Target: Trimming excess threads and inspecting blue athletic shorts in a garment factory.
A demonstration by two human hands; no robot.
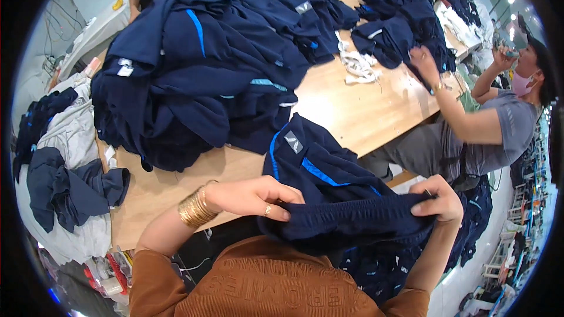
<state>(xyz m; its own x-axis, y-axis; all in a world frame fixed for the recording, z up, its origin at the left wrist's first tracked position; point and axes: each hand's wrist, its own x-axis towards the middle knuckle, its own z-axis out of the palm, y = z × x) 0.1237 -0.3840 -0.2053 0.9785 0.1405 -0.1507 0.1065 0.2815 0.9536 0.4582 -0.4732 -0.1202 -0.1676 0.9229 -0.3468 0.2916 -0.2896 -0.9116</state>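
The dark blue trousers are being gripped by the left hand and right hand, both closed on the waistband, which is being stretched sideways.

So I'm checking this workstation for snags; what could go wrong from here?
1. The navy blue garment with blue stripes, gripped at its waistband by the left hand and right hand, hangs over the wooden table edge and might slide off.
2. The tall heap of navy garments looks liable to slump toward it.
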